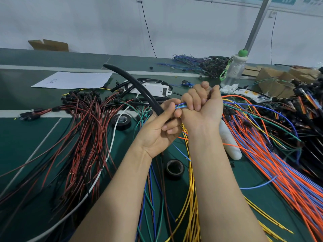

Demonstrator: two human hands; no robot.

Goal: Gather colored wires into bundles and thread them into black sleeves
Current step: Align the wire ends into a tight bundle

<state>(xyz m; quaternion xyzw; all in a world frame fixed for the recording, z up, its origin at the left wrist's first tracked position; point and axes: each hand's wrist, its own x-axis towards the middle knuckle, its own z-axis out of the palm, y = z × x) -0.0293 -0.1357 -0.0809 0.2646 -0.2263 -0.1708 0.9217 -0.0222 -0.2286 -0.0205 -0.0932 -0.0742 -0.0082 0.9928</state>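
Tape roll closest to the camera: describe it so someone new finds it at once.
On the green table, look in the gap between the person's two forearms, just below the left hand gripping the black sleeve. The black tape roll lies flat there, left of the yellow wires. The other black roll sits farther away, beside the red wires, left of that hand.

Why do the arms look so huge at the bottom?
Head view: the wide-angle lens sits close, so both forearms swell toward the bottom edge; light is soft and even, little glare; left hand, right hand, colored wires and black sleeve look sharp.
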